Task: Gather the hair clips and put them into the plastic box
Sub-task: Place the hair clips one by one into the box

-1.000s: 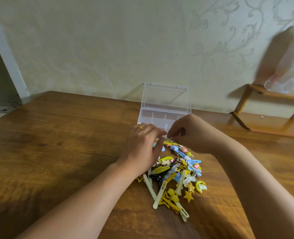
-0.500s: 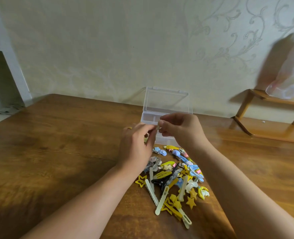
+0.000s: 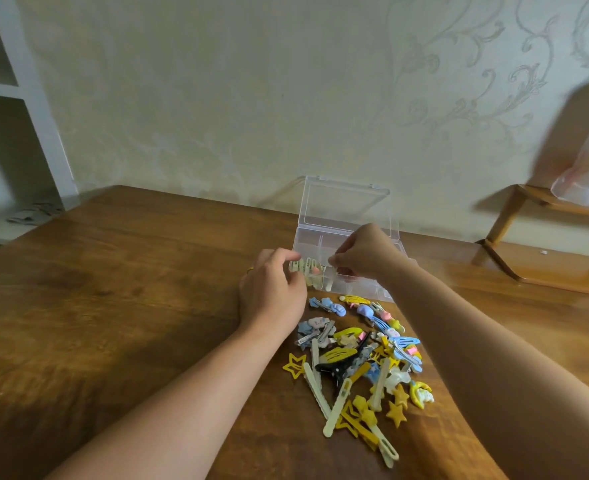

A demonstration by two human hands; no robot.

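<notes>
Wood grain runs across the whole desk (image 3: 120, 306), and the work sits toward its far edge, right of the middle. From the left, the left hand (image 3: 272, 296) rests by the near-left corner of the plastic box (image 3: 346, 233), fingers curled against that wall as if to steady it; whether they actually hold a clip I cannot tell. A few pale clips (image 3: 308, 271) already lie in the near-left compartment, so the filling has begun. Next over, the right hand (image 3: 362, 254) hovers above the box's front compartments, fingertips pinched on a small pale clip (image 3: 331, 268), placed there, I judge, to drop it in. The lid stands open toward the wall, keeping the compartments reachable. Nearer the person, the loose pile of hair clips (image 3: 359, 355) waits, touching nothing but the wood. Half a second ago both hands met lower, in front of the box; now the right one has moved out over it, and the pile looks unchanged.
</notes>
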